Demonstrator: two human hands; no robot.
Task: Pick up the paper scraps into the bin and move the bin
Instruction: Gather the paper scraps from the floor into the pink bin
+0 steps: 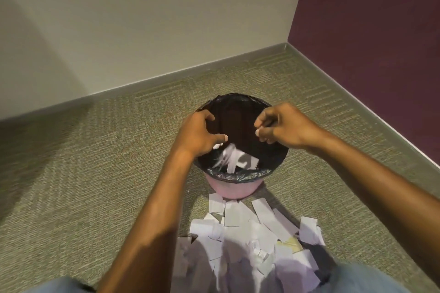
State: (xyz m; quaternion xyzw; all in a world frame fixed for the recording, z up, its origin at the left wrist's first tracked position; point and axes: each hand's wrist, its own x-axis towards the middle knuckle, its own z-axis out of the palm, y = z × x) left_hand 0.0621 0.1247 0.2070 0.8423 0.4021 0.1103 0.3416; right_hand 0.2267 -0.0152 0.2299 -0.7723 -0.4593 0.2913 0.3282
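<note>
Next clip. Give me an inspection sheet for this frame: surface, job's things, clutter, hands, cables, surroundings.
Surface: patterned green-beige carpet.
Job's things: pink bin, upright, with black liner; blurred paper scraps inside it; pile of paper scraps on the carpet, on the person's side of the bin.
Clutter: nothing seen.
Hands: left hand above the bin mouth, fingers loosely curled, nothing seen in it; right hand above the bin mouth, fingers curled, grip unclear.
Cables: nothing seen.
Surroundings: room corner; cream wall, purple wall, grey baseboard.
</note>
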